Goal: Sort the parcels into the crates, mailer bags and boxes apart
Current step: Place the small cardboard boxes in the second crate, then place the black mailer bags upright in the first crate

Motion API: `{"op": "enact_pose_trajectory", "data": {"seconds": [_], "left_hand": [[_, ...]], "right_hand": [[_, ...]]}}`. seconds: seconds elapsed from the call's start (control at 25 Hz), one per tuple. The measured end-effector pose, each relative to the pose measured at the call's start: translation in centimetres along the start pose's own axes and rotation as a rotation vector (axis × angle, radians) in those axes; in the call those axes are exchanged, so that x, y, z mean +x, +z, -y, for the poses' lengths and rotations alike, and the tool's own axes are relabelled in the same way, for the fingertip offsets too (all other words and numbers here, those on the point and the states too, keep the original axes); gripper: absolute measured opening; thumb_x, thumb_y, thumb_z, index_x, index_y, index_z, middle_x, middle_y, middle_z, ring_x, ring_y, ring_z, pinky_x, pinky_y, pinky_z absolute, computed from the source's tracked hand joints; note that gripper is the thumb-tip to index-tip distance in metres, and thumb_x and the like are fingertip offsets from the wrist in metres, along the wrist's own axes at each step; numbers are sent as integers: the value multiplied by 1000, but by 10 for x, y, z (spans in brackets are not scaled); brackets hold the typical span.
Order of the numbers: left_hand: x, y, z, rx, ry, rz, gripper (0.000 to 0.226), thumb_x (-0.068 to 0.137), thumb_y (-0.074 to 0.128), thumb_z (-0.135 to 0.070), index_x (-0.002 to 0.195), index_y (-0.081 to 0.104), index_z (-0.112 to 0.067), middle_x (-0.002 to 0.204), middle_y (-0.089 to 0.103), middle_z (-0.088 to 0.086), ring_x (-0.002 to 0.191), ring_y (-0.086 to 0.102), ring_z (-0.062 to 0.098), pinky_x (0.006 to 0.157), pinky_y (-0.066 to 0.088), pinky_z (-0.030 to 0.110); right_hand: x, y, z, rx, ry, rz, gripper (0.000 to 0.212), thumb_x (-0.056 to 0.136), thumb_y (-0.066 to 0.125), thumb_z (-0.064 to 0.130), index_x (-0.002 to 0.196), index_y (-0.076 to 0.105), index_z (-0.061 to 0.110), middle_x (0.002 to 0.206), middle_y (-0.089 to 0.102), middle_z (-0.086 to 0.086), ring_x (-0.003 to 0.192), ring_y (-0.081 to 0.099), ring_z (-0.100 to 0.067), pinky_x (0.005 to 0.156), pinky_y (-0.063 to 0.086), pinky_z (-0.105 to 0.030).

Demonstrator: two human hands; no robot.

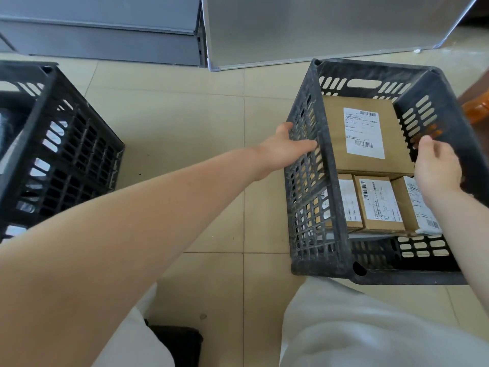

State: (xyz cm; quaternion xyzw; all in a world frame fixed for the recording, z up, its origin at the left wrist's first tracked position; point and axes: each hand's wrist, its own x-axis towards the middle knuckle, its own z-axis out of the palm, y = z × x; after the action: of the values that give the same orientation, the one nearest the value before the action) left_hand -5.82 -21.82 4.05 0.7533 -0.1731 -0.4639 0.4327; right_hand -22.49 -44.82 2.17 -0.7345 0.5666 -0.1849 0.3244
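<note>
Currently, a black slatted crate (328, 181) is being held on the tiled floor (185, 123) at the right of the scene, its long axis running from near to far and its far end swung slightly to the right. Its left wall is being touched by the left hand (284, 149), with the fingers laid fairly straight against the outside of the slats. Its right rim is being met by the right hand (438, 170); the fingers are curled, but whether the rim is actually being gripped cannot be told. Inside, a large cardboard box (367, 133) is lying at the far end, and three smaller boxes (378, 205) are standing side by side nearer. A second black crate (53, 144) is sitting well apart at the left.
</note>
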Motion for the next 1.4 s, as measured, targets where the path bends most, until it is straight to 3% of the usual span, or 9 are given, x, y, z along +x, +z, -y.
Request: {"op": "enact_pose_trajectory", "data": {"seconds": [0.24,0.32,0.48,0.56,0.68,0.84,0.96,1.24,1.4], "left_hand": [[-8,-42,11,93,-4,-104,67,99,42,-50,156,13,-30,160,26,2,145,28,27,114,21,43],[-13,-61,19,79,-16,-153,64,99,41,-51,156,18,-32,161,25,0,145,27,25,115,20,42],[-22,-100,45,90,-46,-219,60,99,41,-52,154,24,-34,159,28,-4,144,29,22,112,22,40],[-26,-117,65,103,-89,-225,61,97,42,-54,153,24,-37,159,29,-4,143,30,22,112,22,41],[-32,-139,102,99,-149,-243,61,96,44,-53,152,27,-37,157,31,-5,143,31,21,112,23,41],[-39,-154,157,75,-199,-278,58,95,49,-48,149,37,-31,152,41,-2,137,40,20,113,27,36],[-45,-154,192,61,-233,-284,53,95,51,-42,146,43,-28,145,49,0,130,48,19,109,33,32],[-58,-158,247,160,-371,-238,50,98,51,-28,146,45,-14,151,43,4,138,38,21,107,29,26],[-64,-156,264,186,-405,-228,48,99,51,-26,144,47,-12,150,44,6,137,40,23,108,30,27]], "right_hand": [[-20,31,77,76,-145,182,50,102,31,55,134,53,24,117,56,3,105,50,-14,88,38,-34],[-31,50,100,69,-191,273,51,101,30,61,135,52,30,124,56,9,111,51,-13,94,40,-36],[-54,92,133,12,-322,493,52,105,31,55,142,47,23,129,53,8,124,46,-14,96,32,-33],[-65,109,142,-55,-388,507,55,103,33,57,142,48,21,128,54,7,124,48,-15,96,34,-32],[-83,129,151,-165,-473,496,58,102,35,58,146,46,22,146,53,1,134,48,-20,107,39,-40],[-132,173,140,-355,-572,755,58,104,39,52,152,37,19,154,45,-4,140,44,-25,110,36,-38],[-183,219,107,-452,-681,928,53,103,48,45,149,43,18,148,53,-11,135,49,-29,109,41,-37],[-296,284,-2,-510,-444,1204,52,100,53,30,147,44,11,144,55,-15,133,50,-32,109,41,-37],[-334,290,-48,-535,-247,1311,39,98,57,32,132,61,13,133,63,-9,123,58,-27,97,45,-29]]}}
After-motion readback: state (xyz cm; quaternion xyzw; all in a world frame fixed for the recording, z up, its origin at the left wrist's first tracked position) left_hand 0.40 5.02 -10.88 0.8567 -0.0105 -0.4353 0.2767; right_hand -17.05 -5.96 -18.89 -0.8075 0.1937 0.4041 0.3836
